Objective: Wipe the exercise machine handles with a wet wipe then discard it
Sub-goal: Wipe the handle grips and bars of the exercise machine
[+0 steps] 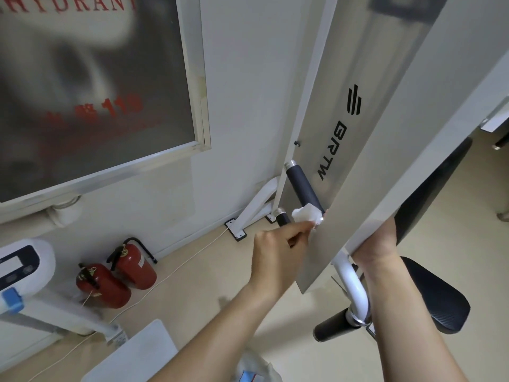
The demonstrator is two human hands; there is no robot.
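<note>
Left hand (278, 244) pinches crumpled wet wipe (307, 215) against black handle (301, 187); right hand (377, 238) mostly hidden behind machine panel (385, 150), grip unclear.

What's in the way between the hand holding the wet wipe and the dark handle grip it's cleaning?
Nothing visible. The left hand presses the white wet wipe directly onto the lower end of the dark handle grip, beside the machine's silver panel. The right hand is partly hidden behind that panel's edge.
</note>
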